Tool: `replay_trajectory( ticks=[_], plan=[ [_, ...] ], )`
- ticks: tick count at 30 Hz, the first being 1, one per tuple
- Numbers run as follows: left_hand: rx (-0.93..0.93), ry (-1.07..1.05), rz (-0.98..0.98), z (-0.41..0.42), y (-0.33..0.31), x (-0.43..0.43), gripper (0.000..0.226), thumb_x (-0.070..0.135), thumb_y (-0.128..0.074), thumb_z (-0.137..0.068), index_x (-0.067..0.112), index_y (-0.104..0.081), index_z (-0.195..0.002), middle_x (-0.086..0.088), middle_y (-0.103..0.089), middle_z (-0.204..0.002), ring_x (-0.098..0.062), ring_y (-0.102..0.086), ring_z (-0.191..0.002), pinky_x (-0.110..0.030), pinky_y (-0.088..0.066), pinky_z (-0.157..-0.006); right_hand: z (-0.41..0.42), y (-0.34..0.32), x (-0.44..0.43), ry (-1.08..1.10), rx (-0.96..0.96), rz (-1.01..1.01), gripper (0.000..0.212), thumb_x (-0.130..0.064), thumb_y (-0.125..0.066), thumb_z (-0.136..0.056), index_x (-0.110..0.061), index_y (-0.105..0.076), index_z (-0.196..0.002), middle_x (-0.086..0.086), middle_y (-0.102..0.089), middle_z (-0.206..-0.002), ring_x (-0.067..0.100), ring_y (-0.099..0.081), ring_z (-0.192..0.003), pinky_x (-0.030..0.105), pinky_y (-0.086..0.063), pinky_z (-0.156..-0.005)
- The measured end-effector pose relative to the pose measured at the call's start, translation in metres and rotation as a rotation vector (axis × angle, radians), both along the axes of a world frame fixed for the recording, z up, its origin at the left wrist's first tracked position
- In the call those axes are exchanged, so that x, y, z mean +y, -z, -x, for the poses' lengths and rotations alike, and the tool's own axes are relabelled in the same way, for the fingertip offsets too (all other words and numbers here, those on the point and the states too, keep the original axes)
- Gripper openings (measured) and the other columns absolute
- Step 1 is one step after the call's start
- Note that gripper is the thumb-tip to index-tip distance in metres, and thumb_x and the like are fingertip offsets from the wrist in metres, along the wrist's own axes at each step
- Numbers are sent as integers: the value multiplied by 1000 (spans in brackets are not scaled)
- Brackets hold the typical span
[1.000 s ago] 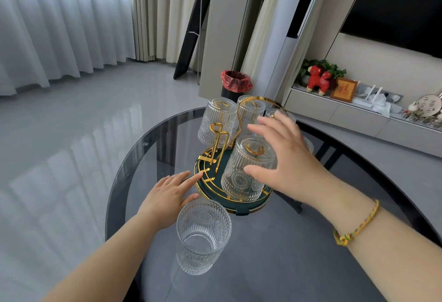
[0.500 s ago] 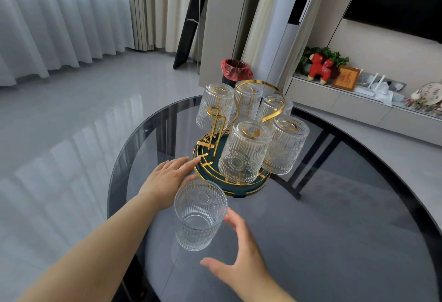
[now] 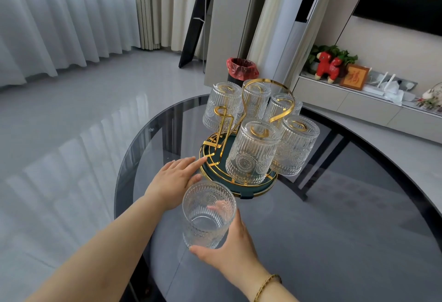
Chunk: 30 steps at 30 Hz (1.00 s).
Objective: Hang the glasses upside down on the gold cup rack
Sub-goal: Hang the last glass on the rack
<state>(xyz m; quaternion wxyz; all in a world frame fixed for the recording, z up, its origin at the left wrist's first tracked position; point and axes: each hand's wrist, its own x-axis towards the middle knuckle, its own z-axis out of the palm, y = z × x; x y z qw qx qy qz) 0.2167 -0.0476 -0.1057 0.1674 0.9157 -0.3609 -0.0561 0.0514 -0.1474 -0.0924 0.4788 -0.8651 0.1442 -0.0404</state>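
The right hand [image 3: 233, 246] is curled round the lower part of the last loose glass [image 3: 207, 213], thumb across the near side by the base and fingers [image 3: 218, 206] showing through the ribbed wall on the far side, so it has the glass in a half-closed grip; whether it is lifted off the glass table [image 3: 334, 242] I cannot tell. The glass is mouth-up, so it will want turning over before it goes on a peg. Just beyond it, the left hand [image 3: 173, 178] lies flat and open, holding nothing, fingertips touching the rim of the gold cup rack [image 3: 253, 139], apparently to steady it. Further out, five glasses hang inverted on the rack: the nearest hung glass [image 3: 251, 153] and four around it. One bare gold peg [image 3: 221, 112] stands on the rack's left side, likely the spot for this one.
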Motion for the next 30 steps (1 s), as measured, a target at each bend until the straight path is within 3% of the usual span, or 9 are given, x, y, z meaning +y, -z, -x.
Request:
replay_trajectory(
  ticks=[3, 7, 9, 10, 13, 18, 23, 27, 30],
  plan=[
    [-11, 2, 6, 5, -5, 1, 50, 46, -19, -92, 38, 0, -137, 2, -18, -152, -19, -14, -139, -37, -7, -115, 4, -5, -2, 9, -36, -92, 73, -42, -76, -42, -48, -31, -99, -21, -46, -114, 1, -45, -108, 13, -40, -84],
    [-40, 3, 19, 9, -10, 1, 51, 42, -25, -93, 35, 0, -138, 2, -13, -153, -17, -12, -140, -35, -7, -115, 10, -24, -12, 36, -179, -168, 69, -35, -72, -41, -43, -39, -101, -21, -51, -111, -8, -50, -104, 13, -45, -87],
    [-81, -6, 41, 13, -13, 3, 56, 54, -6, -87, 33, -1, -138, 2, -10, -154, -15, -11, -140, -33, -7, -115, 16, -40, -22, 37, -239, -164, 68, -37, -69, -40, -43, -42, -102, -23, -52, -110, -14, -48, -102, 3, -41, -82],
    [-119, -2, 71, 16, -14, 3, 71, 62, 12, -76, 31, -3, -139, 2, -9, -154, -14, -10, -140, -32, -7, -115, 19, -50, -27, 38, -256, -158, 69, -37, -69, -39, -43, -43, -102, -24, -52, -111, -15, -47, -102, 0, -39, -79],
    [-161, 23, 93, 28, -14, 2, 103, 68, 36, -53, 29, -7, -139, 2, -13, -153, -14, -11, -140, -32, -7, -115, 28, -79, -40, 33, -278, -98, 68, -39, -68, -36, -45, -46, -100, -21, -56, -109, -12, -50, -103, 2, -40, -78],
    [-173, 41, 63, 39, -10, -5, 113, 65, 40, -52, 23, -22, -136, 1, -27, -149, -17, -20, -138, -32, -12, -114, 29, -131, -52, 24, -308, 31, 70, -47, -69, -31, -42, -44, -96, -19, -53, -102, -10, -53, -91, 7, -42, -71],
    [-113, 29, 69, 40, -14, -6, 109, 68, 42, -45, 34, -4, -138, 7, -7, -153, -12, -6, -140, -31, -6, -115, 6, -187, -61, 0, -302, 212, 66, -57, -78, -34, -49, -39, -87, -25, -47, -103, -5, -49, -91, 17, -41, -71],
    [-77, 34, 57, 40, -18, -6, 110, 70, 41, -42, 36, 0, -138, 7, -3, -154, -13, -4, -141, -32, -4, -115, -27, -227, -67, -67, -344, 392, 64, -46, -74, -50, -38, -40, -103, -21, -50, -97, -5, -48, -86, 1, -43, -59],
    [-79, 36, 57, 41, -20, -4, 110, 70, 42, -41, 36, 1, -137, 8, -2, -154, -13, -4, -141, -32, -4, -115, -53, -244, -69, -97, -262, 496, 68, -40, -73, -60, -31, -38, -117, -10, -50, -109, 8, -49, -94, 12, -38, -66]
  ],
)
